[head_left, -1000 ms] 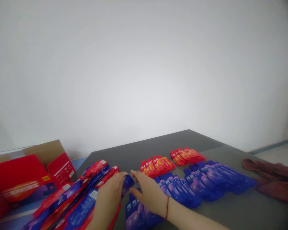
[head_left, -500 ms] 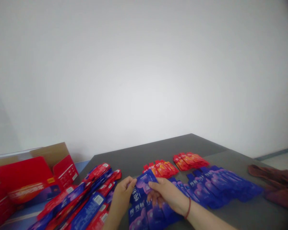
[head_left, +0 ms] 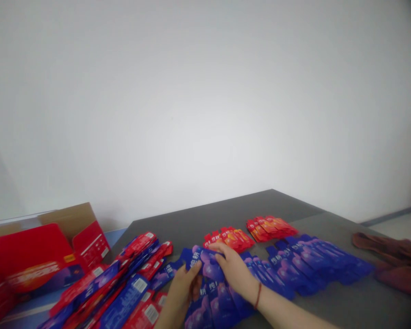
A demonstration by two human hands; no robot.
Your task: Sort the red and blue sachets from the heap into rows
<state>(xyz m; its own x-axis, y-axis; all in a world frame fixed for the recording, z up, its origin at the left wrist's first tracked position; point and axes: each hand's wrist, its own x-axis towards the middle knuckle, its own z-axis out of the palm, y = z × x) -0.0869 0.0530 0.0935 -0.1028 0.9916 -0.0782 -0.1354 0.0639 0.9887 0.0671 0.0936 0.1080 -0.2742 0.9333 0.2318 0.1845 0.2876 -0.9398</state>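
Observation:
A blue-purple packet (head_left: pixel 210 266) with white lettering is held between both hands above the table. My left hand (head_left: pixel 185 285) pinches its left side, thumb on top. My right hand (head_left: pixel 233 269), with a dark red string at the wrist, grips its upper right part. Beneath and beside the hands lie overlapping blue packets (head_left: pixel 222 306). To the right a longer fanned row of blue packets (head_left: pixel 304 265) rests on the table. Behind are two fanned groups of red-orange packets, one nearer (head_left: pixel 230 238) and one farther right (head_left: pixel 270 227).
The dark grey table (head_left: pixel 205 214) meets a pale wall. At left is a mixed pile of red and blue packets (head_left: pixel 123 288), beside an open red printed cardboard box (head_left: pixel 37 265). Brown cloth (head_left: pixel 393 260) lies at the right edge.
The held packet has been turned and lies more level. My right hand has shifted slightly up and left to its upper edge; my left hand has moved a little lower.

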